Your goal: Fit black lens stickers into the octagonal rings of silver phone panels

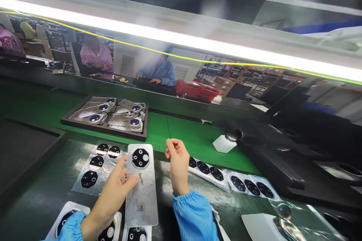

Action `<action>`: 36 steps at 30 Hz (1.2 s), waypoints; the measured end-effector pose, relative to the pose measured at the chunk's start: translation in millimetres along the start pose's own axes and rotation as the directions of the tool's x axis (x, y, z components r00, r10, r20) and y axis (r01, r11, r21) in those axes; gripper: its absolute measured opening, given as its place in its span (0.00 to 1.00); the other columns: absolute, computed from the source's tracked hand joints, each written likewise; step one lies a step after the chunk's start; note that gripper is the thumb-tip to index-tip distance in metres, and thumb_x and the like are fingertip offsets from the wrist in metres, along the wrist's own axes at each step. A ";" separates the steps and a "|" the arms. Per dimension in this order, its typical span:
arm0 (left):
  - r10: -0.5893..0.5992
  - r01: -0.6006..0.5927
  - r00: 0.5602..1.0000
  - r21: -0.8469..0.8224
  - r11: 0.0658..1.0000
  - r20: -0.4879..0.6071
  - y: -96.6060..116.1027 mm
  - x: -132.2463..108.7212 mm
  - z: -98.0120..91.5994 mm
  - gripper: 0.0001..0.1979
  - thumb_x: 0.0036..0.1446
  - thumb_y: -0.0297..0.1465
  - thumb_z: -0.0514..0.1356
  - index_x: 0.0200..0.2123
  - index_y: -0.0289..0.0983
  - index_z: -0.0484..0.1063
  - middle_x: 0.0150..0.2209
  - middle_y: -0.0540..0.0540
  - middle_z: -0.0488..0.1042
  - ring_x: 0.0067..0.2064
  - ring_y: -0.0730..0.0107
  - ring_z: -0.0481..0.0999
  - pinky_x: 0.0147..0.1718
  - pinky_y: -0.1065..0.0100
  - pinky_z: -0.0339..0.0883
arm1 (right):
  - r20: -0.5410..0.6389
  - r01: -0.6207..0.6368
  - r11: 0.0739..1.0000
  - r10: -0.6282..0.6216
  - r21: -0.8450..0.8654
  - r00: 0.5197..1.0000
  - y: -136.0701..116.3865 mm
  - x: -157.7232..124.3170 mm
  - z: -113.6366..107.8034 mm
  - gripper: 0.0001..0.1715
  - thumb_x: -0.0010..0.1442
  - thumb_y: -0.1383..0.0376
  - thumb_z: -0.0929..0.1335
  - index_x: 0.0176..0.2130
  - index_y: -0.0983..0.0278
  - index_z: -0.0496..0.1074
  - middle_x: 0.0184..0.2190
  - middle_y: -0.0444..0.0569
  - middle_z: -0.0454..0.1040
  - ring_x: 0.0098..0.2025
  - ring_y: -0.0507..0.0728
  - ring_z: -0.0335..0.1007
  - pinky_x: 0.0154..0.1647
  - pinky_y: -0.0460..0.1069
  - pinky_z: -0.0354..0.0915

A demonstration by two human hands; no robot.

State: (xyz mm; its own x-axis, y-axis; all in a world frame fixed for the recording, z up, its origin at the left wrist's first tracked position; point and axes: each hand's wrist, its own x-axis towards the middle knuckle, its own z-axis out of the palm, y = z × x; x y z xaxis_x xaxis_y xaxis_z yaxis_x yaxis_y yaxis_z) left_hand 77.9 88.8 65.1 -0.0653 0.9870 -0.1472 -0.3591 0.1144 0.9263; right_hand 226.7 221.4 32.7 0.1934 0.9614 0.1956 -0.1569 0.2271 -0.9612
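Observation:
My left hand grips a silvery phone back cover by its left edge, thumb lying on the face. The cover stands upright toward me, with a black octagonal camera lens plate near its top and dark print below. To its right, my right hand is raised, thumb and fingers pinched together; whether something small is between them I cannot make out. Under and beside my left forearm lie more covers with black lens plates, partly hidden.
Black lens plates on clear film lie left, and a strip of them runs right. A dark tray of stacked covers stands behind. White pump bottles stand at right. A bright tube light crosses overhead; people sit beyond.

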 end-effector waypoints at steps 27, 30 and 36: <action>-0.252 0.245 0.944 0.059 0.968 0.215 -46.5 -77.1 -52.2 0.26 0.50 0.32 0.65 0.53 0.40 0.62 0.37 0.50 0.80 0.38 0.63 0.79 0.39 0.66 0.64 | 0.195 0.147 0.792 -0.037 -0.592 0.980 40.9 -97.3 -73.2 0.21 0.54 0.45 0.70 0.28 0.59 0.74 0.30 0.48 0.74 0.36 0.61 0.67 0.39 0.54 0.63; -0.223 0.219 0.961 0.047 0.975 0.162 -40.1 -73.5 -60.0 0.26 0.52 0.34 0.66 0.53 0.40 0.61 0.36 0.49 0.81 0.39 0.61 0.80 0.40 0.65 0.66 | 0.226 0.197 0.736 -0.061 -0.648 0.972 42.9 -97.1 -74.9 0.19 0.59 0.46 0.67 0.30 0.58 0.75 0.34 0.50 0.74 0.41 0.63 0.67 0.43 0.57 0.62; -0.172 0.172 0.985 0.075 0.982 -0.013 -16.7 -65.4 -71.6 0.26 0.55 0.39 0.66 0.53 0.42 0.59 0.41 0.48 0.81 0.43 0.58 0.81 0.43 0.64 0.67 | 0.277 0.260 0.667 -0.083 -0.699 0.957 44.4 -98.9 -76.4 0.21 0.65 0.48 0.62 0.38 0.58 0.75 0.36 0.51 0.73 0.43 0.63 0.67 0.45 0.57 0.63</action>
State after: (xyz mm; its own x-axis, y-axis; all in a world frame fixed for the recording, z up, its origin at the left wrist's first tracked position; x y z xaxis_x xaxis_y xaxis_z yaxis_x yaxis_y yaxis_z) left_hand 21.5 14.2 34.4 -0.0143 0.9511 -0.3086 -0.2945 0.2909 0.9103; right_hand 274.6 124.6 -44.2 -0.0706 0.9446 0.3206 0.6222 0.2929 -0.7260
